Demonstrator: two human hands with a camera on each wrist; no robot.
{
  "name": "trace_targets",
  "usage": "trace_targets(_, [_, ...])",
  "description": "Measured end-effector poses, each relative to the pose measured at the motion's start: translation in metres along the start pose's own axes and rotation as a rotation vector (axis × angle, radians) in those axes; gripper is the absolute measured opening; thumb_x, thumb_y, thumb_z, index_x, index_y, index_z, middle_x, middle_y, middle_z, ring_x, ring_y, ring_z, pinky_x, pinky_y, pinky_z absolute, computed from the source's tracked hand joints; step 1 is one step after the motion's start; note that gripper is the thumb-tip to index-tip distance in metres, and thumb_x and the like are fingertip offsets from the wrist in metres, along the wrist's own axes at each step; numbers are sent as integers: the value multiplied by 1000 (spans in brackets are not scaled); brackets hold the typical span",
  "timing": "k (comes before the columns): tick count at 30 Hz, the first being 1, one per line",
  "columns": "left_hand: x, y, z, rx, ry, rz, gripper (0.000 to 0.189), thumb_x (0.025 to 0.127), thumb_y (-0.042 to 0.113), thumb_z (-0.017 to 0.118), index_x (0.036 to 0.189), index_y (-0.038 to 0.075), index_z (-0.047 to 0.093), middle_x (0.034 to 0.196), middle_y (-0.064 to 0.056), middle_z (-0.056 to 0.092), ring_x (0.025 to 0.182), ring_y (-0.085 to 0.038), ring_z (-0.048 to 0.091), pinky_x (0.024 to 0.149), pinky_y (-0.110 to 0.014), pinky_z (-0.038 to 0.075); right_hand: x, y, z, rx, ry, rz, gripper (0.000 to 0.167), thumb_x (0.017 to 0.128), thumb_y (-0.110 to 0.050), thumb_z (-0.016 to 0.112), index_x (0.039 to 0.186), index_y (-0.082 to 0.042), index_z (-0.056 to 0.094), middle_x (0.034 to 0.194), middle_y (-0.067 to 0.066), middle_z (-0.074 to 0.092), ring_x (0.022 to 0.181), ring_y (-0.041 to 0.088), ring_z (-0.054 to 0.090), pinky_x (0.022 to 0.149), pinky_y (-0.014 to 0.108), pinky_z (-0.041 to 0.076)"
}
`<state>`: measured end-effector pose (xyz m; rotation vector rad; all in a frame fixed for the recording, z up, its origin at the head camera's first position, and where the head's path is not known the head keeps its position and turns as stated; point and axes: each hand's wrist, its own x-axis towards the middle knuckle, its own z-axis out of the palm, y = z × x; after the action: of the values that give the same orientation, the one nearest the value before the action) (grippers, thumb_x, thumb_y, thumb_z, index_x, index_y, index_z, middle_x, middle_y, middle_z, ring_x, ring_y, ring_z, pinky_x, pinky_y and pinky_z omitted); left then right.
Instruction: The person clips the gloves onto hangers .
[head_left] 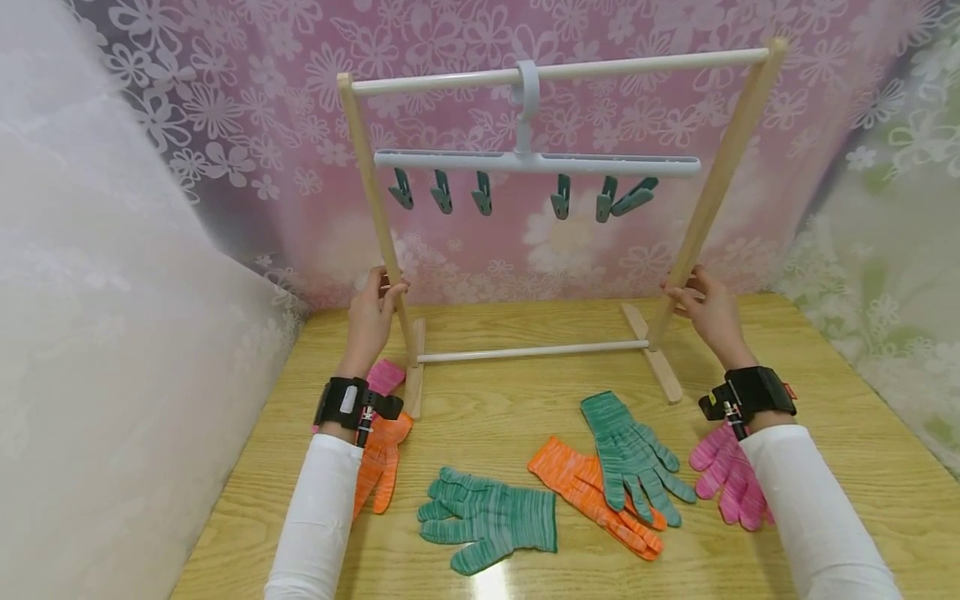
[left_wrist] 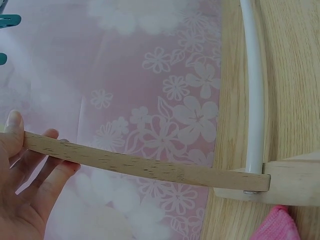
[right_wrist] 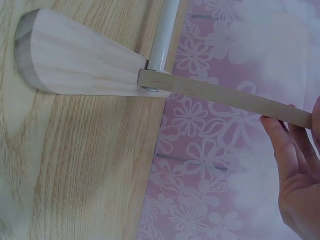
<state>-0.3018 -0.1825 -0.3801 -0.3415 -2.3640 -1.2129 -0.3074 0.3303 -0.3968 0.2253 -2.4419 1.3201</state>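
Observation:
A wooden drying rack stands at the back of the table, its left post and right post joined by white rods. My left hand grips the left post low down, thumb in front and fingers behind. On the other side my right hand holds the right post at about the same height. Both wrist views show the post between thumb and fingers. From the top rod hangs a pale grey hanger with several dark green clips under its bar; the rightmost clip is tilted.
In front of the rack lie two green gloves, an orange glove partly under one of them, and a pink glove by the right forearm. Another orange glove and a pink piece lie beside the left forearm.

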Motion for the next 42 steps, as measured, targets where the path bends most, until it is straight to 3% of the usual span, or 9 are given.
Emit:
trace_targets(7, [0, 1, 2, -17, 10, 10, 40, 106, 32, 51, 136, 5, 52, 120, -18, 68, 113, -35, 67, 86, -49, 60, -4, -2, -4, -25, 9, -2, 39, 104, -22, 59, 138, -5, 54, 125, 26, 64, 88, -11, 61, 75, 8, 54])
trace_targets(13, [1, 1, 3, -40, 5, 11, 40, 105, 30, 52, 136, 4, 52, 121, -18, 68, 114, -34, 66, 86, -48, 61, -6, -2, -6, -53, 6, 9, 40, 104, -24, 58, 140, -6, 53, 127, 25, 64, 105, 31, 69, 75, 8, 55])
trace_targets(15, [1, 0, 4, -59, 4, 10, 40, 105, 30, 52, 136, 4, 52, 122, -17, 68, 114, -34, 66, 87, -48, 60, -6, -2, -7, -51, 8, 8, 41, 104, -23, 58, 141, -5, 53, 127, 26, 63, 103, 25, 70, 75, 9, 55])
trace_targets(20, [1, -1, 5, -177, 9, -15, 41, 104, 28, 57, 137, 3, 55, 124, -17, 67, 117, -32, 65, 92, -47, 59, -5, 1, -6, -19, 34, 7, 39, 104, -22, 60, 139, -5, 55, 124, 27, 64, 90, -11, 61, 76, 12, 57])
trace_targets(26, [0, -8, 1, -307, 88, -57, 35, 99, 21, 68, 129, 4, 65, 119, -19, 70, 109, -31, 68, 88, -46, 60, 0, 6, 3, 110, 30, 19, 41, 102, -16, 62, 139, -1, 54, 122, 22, 66, 94, -7, 63, 82, 20, 59])
trace_targets(31, [-7, -6, -3, -277, 181, -70, 37, 96, 20, 72, 128, 3, 67, 121, -17, 69, 111, -30, 67, 90, -41, 60, -4, 7, 6, 115, 24, 11, 49, 103, -13, 61, 147, 2, 47, 126, 27, 60, 91, -6, 62, 85, 21, 59])
trace_targets(35, [-20, 7, -3, -212, 344, -63, 35, 99, 21, 69, 128, 2, 63, 121, -15, 69, 111, -29, 66, 89, -39, 57, -20, 12, -5, 55, 8, 9, 47, 106, -15, 56, 148, 5, 46, 132, 34, 55, 91, -12, 57, 84, 15, 57])
trace_targets(38, [-27, 31, -3, -221, 473, -10, 30, 101, 17, 65, 124, -3, 63, 116, -18, 69, 105, -31, 67, 83, -31, 56, -37, 17, -19, -14, 11, 24, 46, 108, -21, 52, 145, 7, 50, 131, 35, 57, 90, -17, 53, 80, 9, 54])
trace_targets(42, [-23, 72, -2, -318, 476, 127, 26, 102, 14, 63, 118, -7, 63, 108, -20, 69, 93, -34, 69, 74, -20, 58, -58, 19, -32, -109, 25, 41, 45, 108, -26, 51, 140, 7, 55, 127, 35, 60, 88, -21, 51, 73, 6, 53])
